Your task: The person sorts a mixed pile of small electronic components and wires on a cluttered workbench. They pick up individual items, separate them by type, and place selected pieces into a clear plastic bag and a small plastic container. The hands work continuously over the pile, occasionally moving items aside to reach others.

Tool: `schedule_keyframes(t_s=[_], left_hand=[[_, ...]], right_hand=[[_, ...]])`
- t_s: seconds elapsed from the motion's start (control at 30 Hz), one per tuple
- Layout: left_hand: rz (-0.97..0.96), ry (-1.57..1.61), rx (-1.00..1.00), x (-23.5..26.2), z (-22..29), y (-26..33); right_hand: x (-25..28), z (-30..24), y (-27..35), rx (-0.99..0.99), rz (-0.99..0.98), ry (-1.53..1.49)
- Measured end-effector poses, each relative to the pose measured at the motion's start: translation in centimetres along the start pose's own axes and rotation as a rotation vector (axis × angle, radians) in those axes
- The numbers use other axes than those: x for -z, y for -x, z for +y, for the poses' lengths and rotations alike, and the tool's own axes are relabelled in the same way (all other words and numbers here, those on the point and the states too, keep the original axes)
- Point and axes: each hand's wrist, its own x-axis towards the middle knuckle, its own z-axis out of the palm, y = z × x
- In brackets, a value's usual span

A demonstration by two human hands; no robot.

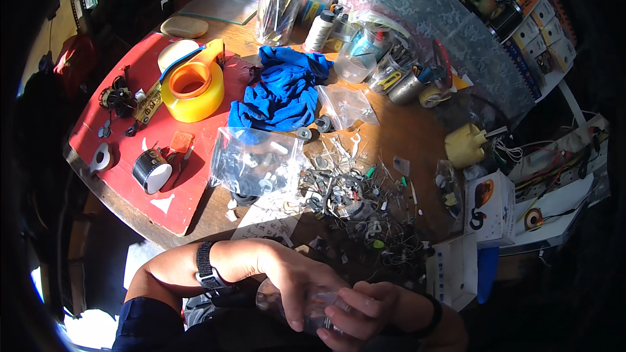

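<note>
At the near edge, close to my body, both hands meet over a clear plastic container [318, 302] with small, hard-to-make-out things inside. My left hand [298, 281], below a wrist with a dark-strapped watch [207, 272], curls over its top and side. From the other side, the bent fingers of my right hand [366, 308] press on it. Just beyond my hands spreads a heap of small electronic parts and wires [352, 202]. A clear zip bag [254, 160] with small white pieces lies left of that heap.
A red board [140, 150] carries a yellow tape roll on an orange dispenser [190, 94] and a black-and-white roll [151, 171]. Behind are a blue cloth [283, 88] and a clear tool jar [279, 10]. An open white box [453, 272] stands at the right, beside a printed carton [489, 212].
</note>
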Motion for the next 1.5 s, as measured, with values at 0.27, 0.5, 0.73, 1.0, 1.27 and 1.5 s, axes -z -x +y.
schedule_keyframes(t_s=[0.27,0.5,0.73,1.0,1.27,1.5], left_hand=[[0.236,-0.533,-0.025,0.0,1.9,0.4],[0.703,-0.998,0.121,-1.0,3.0,-0.2],[0.931,-1.177,0.079,-1.4,2.9,-0.7],[1.168,-1.129,-0.245,-0.4,1.9,-1.0],[1.470,-0.993,-0.313,2.7,1.7,1.3],[1.502,-1.018,-0.209,2.8,1.0,1.1]], right_hand=[[0.3,-0.2,-0.7,-0.324,-0.070,-0.207],[0.4,-0.3,0.4,-0.750,-0.108,-0.215],[0.2,0.5,0.0,-0.899,-0.112,-0.233],[3.3,5.3,1.0,-0.981,-0.185,-0.303],[3.6,21.3,8.7,-1.291,-0.009,0.392],[-0.1,31.2,15.5,-1.424,-0.216,0.647]])
